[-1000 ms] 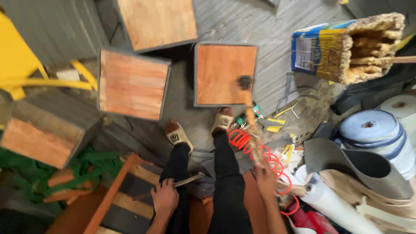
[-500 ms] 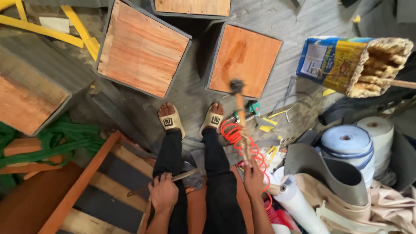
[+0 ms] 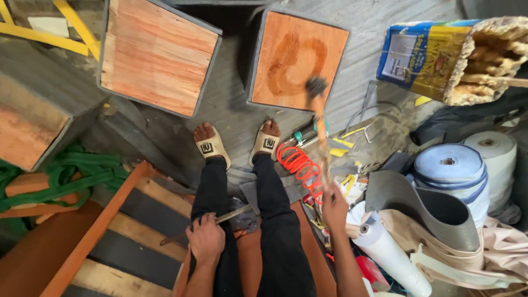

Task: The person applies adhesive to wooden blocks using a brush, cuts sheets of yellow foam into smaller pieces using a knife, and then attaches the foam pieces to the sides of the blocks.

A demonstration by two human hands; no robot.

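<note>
I am seated, looking down at my legs and sandalled feet on a grey floor. My left hand [image 3: 207,240] rests on my left thigh, shut on a thin metal chisel-like tool [image 3: 231,215] that lies across my knee. My right hand [image 3: 334,202] is raised at my right side and grips the wooden handle of a hammer [image 3: 317,104]. The dark hammer head hangs over the lower edge of a square wood-topped box [image 3: 300,58], which bears a darker ring stain.
A larger wood-topped box [image 3: 158,55] stands left of it, and another [image 3: 27,132] at the far left. An orange coiled air hose [image 3: 297,168], hand tools, fabric rolls [image 3: 448,168], a blue-yellow sack [image 3: 426,58], green straps [image 3: 71,176] and a wooden frame [image 3: 110,220] surround me.
The view has tilted and drawn closer to the boxes. My right hand has lifted the hammer so that its head reaches the stained box. My left hand has stayed on my thigh.
</note>
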